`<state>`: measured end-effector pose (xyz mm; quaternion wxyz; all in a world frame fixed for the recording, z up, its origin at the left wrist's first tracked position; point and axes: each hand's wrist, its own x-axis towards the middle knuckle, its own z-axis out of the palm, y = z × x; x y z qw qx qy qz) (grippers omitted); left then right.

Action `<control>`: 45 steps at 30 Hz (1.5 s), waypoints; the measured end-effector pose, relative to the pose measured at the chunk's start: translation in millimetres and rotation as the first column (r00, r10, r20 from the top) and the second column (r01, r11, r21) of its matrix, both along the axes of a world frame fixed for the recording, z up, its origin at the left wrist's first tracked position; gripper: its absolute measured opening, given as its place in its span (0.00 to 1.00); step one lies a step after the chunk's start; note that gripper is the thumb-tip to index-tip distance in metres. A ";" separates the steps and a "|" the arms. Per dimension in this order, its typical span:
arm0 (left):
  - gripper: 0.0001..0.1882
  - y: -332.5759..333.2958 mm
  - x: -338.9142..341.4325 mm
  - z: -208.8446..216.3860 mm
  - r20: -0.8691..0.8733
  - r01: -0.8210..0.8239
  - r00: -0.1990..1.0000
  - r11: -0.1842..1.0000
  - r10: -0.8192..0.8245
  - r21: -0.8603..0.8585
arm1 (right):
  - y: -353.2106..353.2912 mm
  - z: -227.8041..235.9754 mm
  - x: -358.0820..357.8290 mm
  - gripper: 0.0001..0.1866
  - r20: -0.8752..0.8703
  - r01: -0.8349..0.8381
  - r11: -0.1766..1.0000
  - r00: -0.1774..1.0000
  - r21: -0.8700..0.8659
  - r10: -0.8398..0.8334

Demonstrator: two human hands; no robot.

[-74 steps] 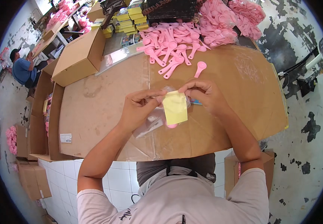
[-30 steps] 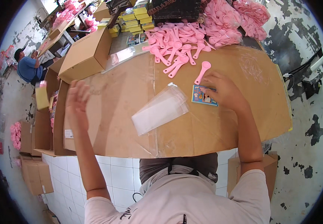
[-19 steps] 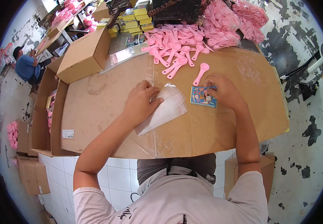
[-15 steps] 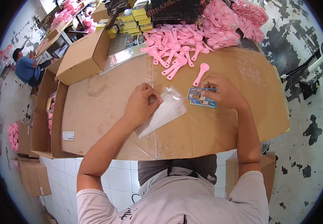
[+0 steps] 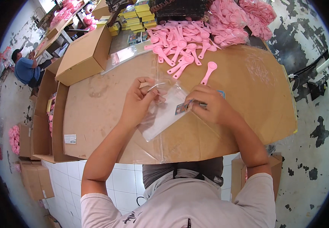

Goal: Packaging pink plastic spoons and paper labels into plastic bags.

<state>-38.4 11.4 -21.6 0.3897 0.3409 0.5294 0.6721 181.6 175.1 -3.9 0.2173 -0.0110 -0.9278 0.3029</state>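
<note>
My left hand (image 5: 138,100) pinches the upper edge of a clear plastic bag (image 5: 158,114), lifting its mouth off the cardboard tabletop. White shows through the lower part of the bag. In my right hand (image 5: 208,104) is a small blue printed card (image 5: 181,108), tilted and held beside the bag's right edge. Part of another blue card (image 5: 221,93) shows behind that hand. A single pink measuring spoon (image 5: 210,71) lies just beyond my right fingers, its handle end partly hidden. Farther off spreads a loose heap of pink spoons (image 5: 179,43).
Bagged pink spoons (image 5: 229,22) are piled at the far right of the table, beside a dark box (image 5: 177,9). Yellow card stacks (image 5: 136,17) and clear flat bags (image 5: 128,55) lie at the back. A closed carton (image 5: 84,55) stands far left; a co-worker (image 5: 27,68) sits beyond.
My right hand has picked up a blue card and brought it left to the bag. My left hand has raised the bag's edge, and the bag's mouth has spread.
</note>
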 end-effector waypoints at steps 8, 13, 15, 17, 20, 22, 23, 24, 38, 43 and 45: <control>0.26 -4.1 12.5 14.7 0.004 0.115 0.993 0.990 -0.116 -0.076 | 1.4 -0.1 -2.7 0.16 -0.004 0.166 0.774 0.977 -0.611 -0.213; 0.28 -3.7 15.6 3.0 -0.044 0.131 0.990 0.986 -0.136 -0.103 | -0.9 3.9 -4.2 0.17 -0.094 0.149 0.695 0.949 -0.703 -0.299; 0.28 -4.2 17.5 5.1 -0.050 0.138 0.988 0.985 -0.144 -0.108 | -4.0 8.9 -3.4 0.17 -0.094 0.143 0.687 0.950 -0.713 -0.296; 0.28 -4.4 17.9 5.7 -0.056 0.146 0.987 0.983 -0.153 -0.112 | -3.6 8.0 -2.3 0.16 -0.095 0.138 0.679 0.951 -0.721 -0.294; 0.28 -4.5 17.1 2.5 -0.048 0.198 0.978 0.975 -0.204 -0.104 | -0.5 2.3 -0.4 0.15 -0.102 0.170 0.828 0.959 -0.535 -0.263; 0.27 -5.2 16.2 -3.1 -0.162 0.179 0.967 0.978 -0.195 -0.103 | -1.9 3.2 -1.9 0.13 -0.135 0.187 0.913 0.959 -0.363 -0.250; 0.27 -5.2 18.3 -0.4 -0.162 0.181 0.967 0.978 -0.196 -0.103 | -2.1 2.3 -2.3 0.13 -0.135 0.189 0.913 0.958 -0.362 -0.252; 0.26 -5.6 21.4 4.7 -0.152 0.203 0.964 0.974 -0.217 -0.102 | -2.4 1.0 -3.2 0.14 -0.170 0.185 0.901 0.948 -0.392 -0.268; 0.25 -7.1 25.8 3.9 -0.147 0.194 0.967 0.974 -0.210 -0.115 | -2.8 1.2 -3.5 0.14 -0.174 0.170 0.883 0.947 -0.438 -0.269; 0.28 -7.6 27.4 8.8 -0.140 0.196 0.967 0.972 -0.213 -0.127 | -3.2 9.6 0.5 0.14 -0.130 0.169 0.899 0.962 -0.404 -0.240; 0.27 -7.9 27.4 6.6 -0.156 0.195 0.964 0.973 -0.213 -0.122 | -4.3 6.2 1.2 0.15 -0.088 0.140 0.899 0.977 -0.415 -0.193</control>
